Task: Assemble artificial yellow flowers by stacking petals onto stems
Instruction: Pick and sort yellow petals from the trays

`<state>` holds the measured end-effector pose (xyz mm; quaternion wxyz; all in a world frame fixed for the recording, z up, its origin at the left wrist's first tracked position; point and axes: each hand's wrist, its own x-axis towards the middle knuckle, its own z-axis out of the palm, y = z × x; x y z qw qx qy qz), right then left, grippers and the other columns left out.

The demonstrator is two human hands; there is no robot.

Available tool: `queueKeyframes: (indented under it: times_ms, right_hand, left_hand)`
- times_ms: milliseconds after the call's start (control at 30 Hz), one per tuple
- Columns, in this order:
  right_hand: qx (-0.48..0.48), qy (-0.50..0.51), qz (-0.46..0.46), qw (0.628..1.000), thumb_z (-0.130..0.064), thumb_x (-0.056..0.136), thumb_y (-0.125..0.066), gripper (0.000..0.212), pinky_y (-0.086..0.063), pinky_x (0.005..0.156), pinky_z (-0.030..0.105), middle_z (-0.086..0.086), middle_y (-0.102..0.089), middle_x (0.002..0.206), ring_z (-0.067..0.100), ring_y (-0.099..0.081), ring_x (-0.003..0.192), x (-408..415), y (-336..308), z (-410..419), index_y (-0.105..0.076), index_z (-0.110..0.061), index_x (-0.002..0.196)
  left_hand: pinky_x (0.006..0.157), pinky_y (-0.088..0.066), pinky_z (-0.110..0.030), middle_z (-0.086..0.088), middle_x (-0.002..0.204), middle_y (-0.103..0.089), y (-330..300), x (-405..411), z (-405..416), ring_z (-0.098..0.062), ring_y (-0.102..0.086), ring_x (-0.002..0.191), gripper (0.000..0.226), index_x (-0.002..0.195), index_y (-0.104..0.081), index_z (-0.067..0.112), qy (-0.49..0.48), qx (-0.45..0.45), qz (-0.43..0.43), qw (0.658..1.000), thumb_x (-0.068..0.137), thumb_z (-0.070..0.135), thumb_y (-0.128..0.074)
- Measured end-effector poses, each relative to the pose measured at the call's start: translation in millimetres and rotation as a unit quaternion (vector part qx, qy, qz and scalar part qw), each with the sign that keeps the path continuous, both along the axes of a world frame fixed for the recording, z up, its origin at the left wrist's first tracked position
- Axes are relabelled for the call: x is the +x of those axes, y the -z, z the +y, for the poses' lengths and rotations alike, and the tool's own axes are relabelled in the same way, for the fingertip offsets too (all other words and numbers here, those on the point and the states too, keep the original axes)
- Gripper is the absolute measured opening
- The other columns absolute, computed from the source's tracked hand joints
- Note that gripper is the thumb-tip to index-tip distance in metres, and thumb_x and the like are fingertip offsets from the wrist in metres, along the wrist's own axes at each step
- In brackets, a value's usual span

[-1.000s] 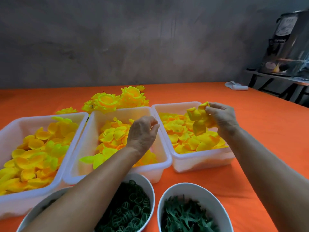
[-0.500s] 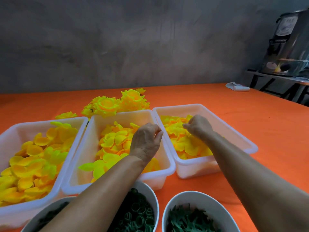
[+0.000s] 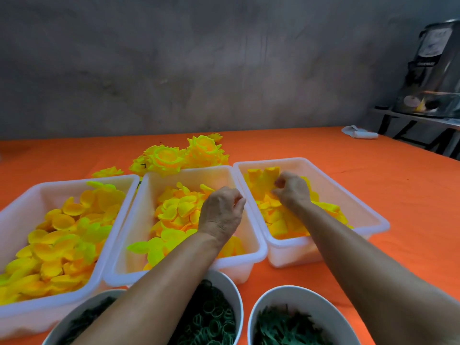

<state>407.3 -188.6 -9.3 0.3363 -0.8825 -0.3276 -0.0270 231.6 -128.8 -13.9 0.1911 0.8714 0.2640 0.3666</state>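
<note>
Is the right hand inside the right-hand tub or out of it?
Inside. The right hand is down in the right tub, fingers curled on yellow petals there.

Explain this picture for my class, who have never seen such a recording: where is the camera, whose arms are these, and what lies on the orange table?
The camera sits on a person's head, looking down at their own bare arms. On the orange table stand three white tubs of loose yellow petals. Nearer are two white bowls of green parts, and finished yellow flowers lie behind. The right hand reaches into the right tub, fingers curled among petals. The left hand hovers over the middle tub, fingers curled; whether it holds anything is hidden.
</note>
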Motion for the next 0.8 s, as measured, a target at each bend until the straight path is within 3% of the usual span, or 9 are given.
queueKeyframes:
  times_ms: [100,200,267,400,467,600,700,800]
  right_hand:
    - [0.157,0.019,0.115,0.981,-0.004,0.079,-0.070,0.028,-0.045,0.085,0.033,0.019,-0.066,0.107,0.031,-0.061,0.104,3.6,-10.5,-3.4,-0.066,-0.003,0.107]
    - [0.342,-0.016,0.290,0.894,0.005,0.080,-0.065,0.031,-0.045,0.059,0.021,0.011,-0.062,0.088,0.024,-0.060,0.080,1.9,-21.2,-15.9,-0.061,-0.005,0.109]
    - [0.391,-0.044,0.366,0.843,0.005,0.083,-0.062,0.028,-0.045,0.058,0.022,0.005,-0.059,0.079,0.016,-0.056,0.069,-4.3,-22.4,-24.2,-0.056,-0.012,0.105]
    - [0.435,-0.076,0.454,0.774,0.009,0.083,-0.060,0.025,-0.055,0.061,0.028,0.010,-0.060,0.080,0.019,-0.058,0.070,-15.2,-11.9,-31.1,-0.053,-0.013,0.090]
    - [0.435,-0.087,0.460,0.769,0.011,0.082,-0.060,0.023,-0.056,0.055,0.022,0.011,-0.059,0.085,0.018,-0.058,0.071,-18.2,-9.4,-31.3,-0.055,-0.009,0.091]
    - [0.394,-0.123,0.435,0.800,0.007,0.078,-0.066,0.036,-0.053,0.058,0.022,0.010,-0.060,0.092,0.017,-0.060,0.071,-22.3,-10.3,-31.7,-0.058,-0.008,0.110]
    - [0.347,-0.217,0.432,0.804,0.005,0.073,-0.068,0.033,-0.053,0.059,0.023,0.002,-0.070,0.078,0.011,-0.065,0.065,-32.4,-12.9,-32.7,-0.060,-0.009,0.102]
    - [0.310,-0.264,0.434,0.804,-0.001,0.065,-0.071,0.029,-0.053,0.056,0.021,-0.001,-0.070,0.071,0.010,-0.066,0.062,-40.7,-14.9,-35.7,-0.062,-0.013,0.090]
  left_hand:
    - [0.078,-0.045,-0.038,-0.018,0.095,-0.067,0.4,-1.2,1.9,-0.034,-0.060,0.089,0.020,0.092,-0.070,0.001,-0.002,-0.007,-0.012,1.000,0.090,0.018,-0.060]
    - [0.078,-0.045,-0.041,-0.019,0.094,-0.067,0.6,-1.6,1.7,-0.035,-0.060,0.089,0.020,0.090,-0.069,0.000,-0.002,-0.011,-0.019,1.000,0.091,0.018,-0.060]
    - [0.076,-0.044,-0.041,-0.020,0.090,-0.066,0.1,-1.7,1.9,-0.035,-0.060,0.087,0.020,0.088,-0.068,-0.001,-0.006,-0.015,-0.031,0.999,0.091,0.017,-0.059]
    - [0.074,-0.044,-0.042,-0.021,0.086,-0.066,-1.6,-1.8,1.5,-0.036,-0.060,0.082,0.021,0.087,-0.067,0.000,-0.008,-0.029,-0.069,0.997,0.093,0.017,-0.056]
    - [0.075,-0.045,-0.043,-0.020,0.086,-0.066,-2.9,-1.7,1.1,-0.036,-0.060,0.082,0.021,0.091,-0.067,-0.001,-0.004,-0.042,-0.089,0.995,0.094,0.018,-0.056]
    - [0.075,-0.047,-0.044,-0.017,0.087,-0.067,-5.4,-2.8,-1.2,-0.034,-0.061,0.082,0.029,0.097,-0.066,-0.001,0.010,-0.075,-0.118,0.990,0.095,0.026,-0.055]
    - [0.070,-0.050,-0.041,-0.011,0.077,-0.067,-9.3,-4.0,-2.9,-0.030,-0.061,0.074,0.030,0.087,-0.065,0.003,0.032,-0.150,-0.153,0.976,0.092,0.032,-0.058]
    - [0.065,-0.051,-0.039,-0.012,0.078,-0.068,-14.0,-6.2,-3.8,-0.023,-0.059,0.070,0.011,0.088,-0.067,0.007,0.070,-0.254,-0.202,0.943,0.088,0.019,-0.065]
